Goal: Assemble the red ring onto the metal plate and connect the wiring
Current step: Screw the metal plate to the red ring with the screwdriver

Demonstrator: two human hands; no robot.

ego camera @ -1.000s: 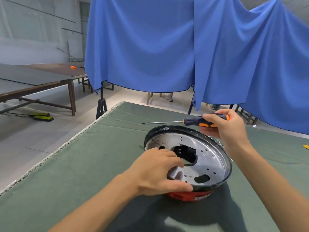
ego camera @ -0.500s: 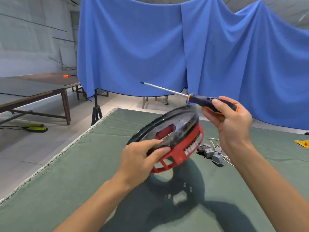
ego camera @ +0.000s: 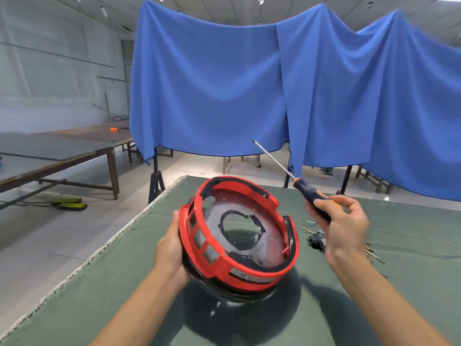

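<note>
Left hand (ego camera: 172,248) grips red ring (ego camera: 217,267) with metal plate (ego camera: 272,239) tilted above table | right hand (ego camera: 341,226) clasps screwdriver (ego camera: 309,191), tip pointing up-left away | wiring connectors (ego camera: 316,242) just right, nearer right hand

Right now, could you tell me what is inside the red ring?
Inside the red ring sits the metal plate, its large central cut-out showing. The left hand holds the assembly tilted, so the plate's outer face is hidden.
</note>
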